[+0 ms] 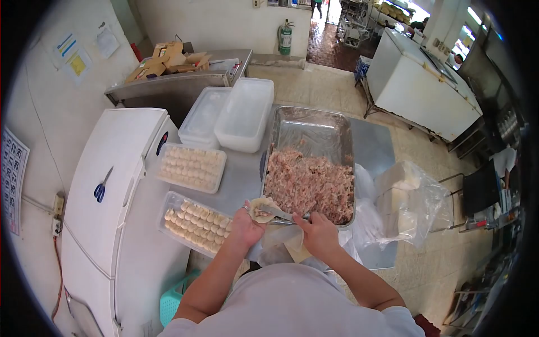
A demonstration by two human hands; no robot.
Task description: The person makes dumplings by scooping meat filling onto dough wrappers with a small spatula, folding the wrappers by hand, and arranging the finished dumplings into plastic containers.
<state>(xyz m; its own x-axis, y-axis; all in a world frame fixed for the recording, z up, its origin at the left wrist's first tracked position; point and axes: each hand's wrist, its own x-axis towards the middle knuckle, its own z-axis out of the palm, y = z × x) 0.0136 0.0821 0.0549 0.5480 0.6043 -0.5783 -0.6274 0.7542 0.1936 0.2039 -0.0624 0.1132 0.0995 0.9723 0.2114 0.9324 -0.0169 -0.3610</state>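
My left hand [248, 224] is closed around the edge of a round dumpling wrapper [257, 207], which lies open with a little filling on it. In my right hand [320, 235] is a flat metal spatula [276, 212], its blade resting on the wrapper. Just beyond both hands stands a deep metal tray [312, 115] partly filled with ground meat filling [309, 180]. To the left of my left hand, a plastic container [168, 231] holds rows of finished dumplings [199, 223]. Behind it, another container [218, 184] is packed with dumplings [191, 167].
Two translucent plastic bins [245, 115] [205, 115] stand at the table's back left. Plastic bags with stacked pale wrappers [398, 208] lie at the right. A white refrigerator [112, 168] with scissors [101, 188] on it is at the left; a chest freezer [415, 84] stands back right.
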